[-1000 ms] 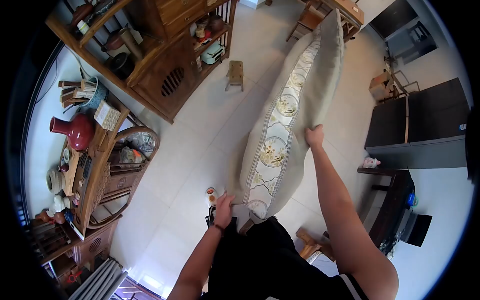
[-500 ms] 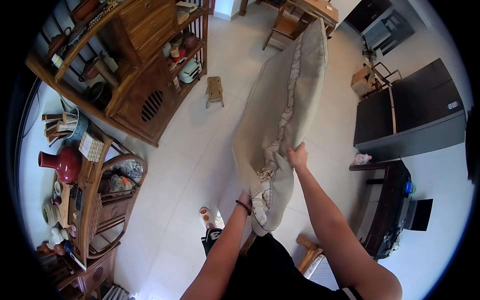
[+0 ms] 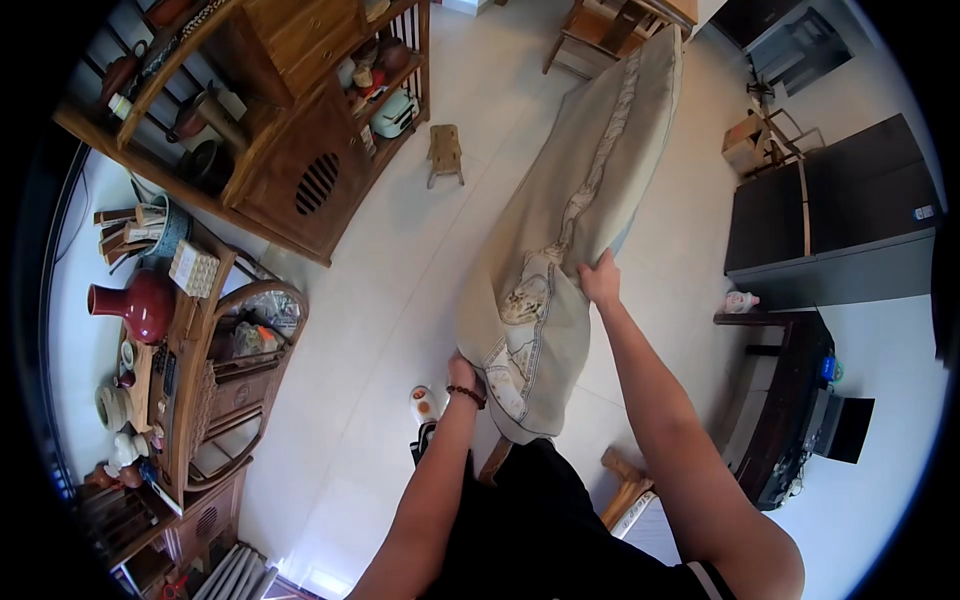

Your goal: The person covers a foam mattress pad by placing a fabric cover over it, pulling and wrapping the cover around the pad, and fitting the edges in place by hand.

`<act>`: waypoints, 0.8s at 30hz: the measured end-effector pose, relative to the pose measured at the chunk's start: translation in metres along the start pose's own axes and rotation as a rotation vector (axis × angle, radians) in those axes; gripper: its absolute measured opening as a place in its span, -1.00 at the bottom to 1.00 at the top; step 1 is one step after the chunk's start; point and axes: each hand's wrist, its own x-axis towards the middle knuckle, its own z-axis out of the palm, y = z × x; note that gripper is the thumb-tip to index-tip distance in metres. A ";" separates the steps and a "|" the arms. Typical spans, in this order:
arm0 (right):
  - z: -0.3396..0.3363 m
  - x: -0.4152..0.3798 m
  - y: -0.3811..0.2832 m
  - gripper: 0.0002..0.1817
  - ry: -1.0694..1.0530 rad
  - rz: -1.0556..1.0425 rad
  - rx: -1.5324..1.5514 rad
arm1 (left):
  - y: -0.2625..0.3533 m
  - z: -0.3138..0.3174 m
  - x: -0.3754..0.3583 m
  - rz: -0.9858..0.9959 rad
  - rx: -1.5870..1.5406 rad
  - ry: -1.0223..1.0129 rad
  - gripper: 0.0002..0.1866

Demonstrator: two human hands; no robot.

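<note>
out over the tiled floor (image 3: 400,250) the long cushion (image 3: 570,200) runs straight away from the body, right hand (image 3: 600,280) fingers clamped on its side edge, left hand (image 3: 462,375) gripping the near end.

Open tiled floor (image 3: 400,260) left of the long cushion (image 3: 570,210); small wooden stool (image 3: 446,152) and shelving unit (image 3: 290,120) obstruct beyond.

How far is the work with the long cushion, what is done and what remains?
Done: the long cushion is lifted, its near end off the floor. In hand: the left hand grips the near lower edge and the right hand grips the side, so the patterned cover bunches between them. Left: it rests on no furniture yet; the far end reaches toward the wooden chair.
</note>
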 end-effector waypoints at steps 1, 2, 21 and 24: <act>0.003 0.004 -0.004 -0.36 -0.004 -0.016 -0.007 | 0.004 -0.004 -0.001 0.043 0.024 -0.011 -0.61; 0.004 0.011 -0.007 -0.36 -0.012 -0.013 -0.007 | 0.009 -0.006 0.000 0.041 0.025 -0.002 -0.61; 0.015 0.016 -0.029 -0.35 -0.025 0.057 -0.010 | 0.044 -0.006 -0.163 0.084 -0.150 -0.460 -0.52; 0.013 0.008 -0.039 -0.35 -0.017 0.065 -0.020 | 0.028 -0.017 -0.122 -0.044 0.171 -0.131 -0.54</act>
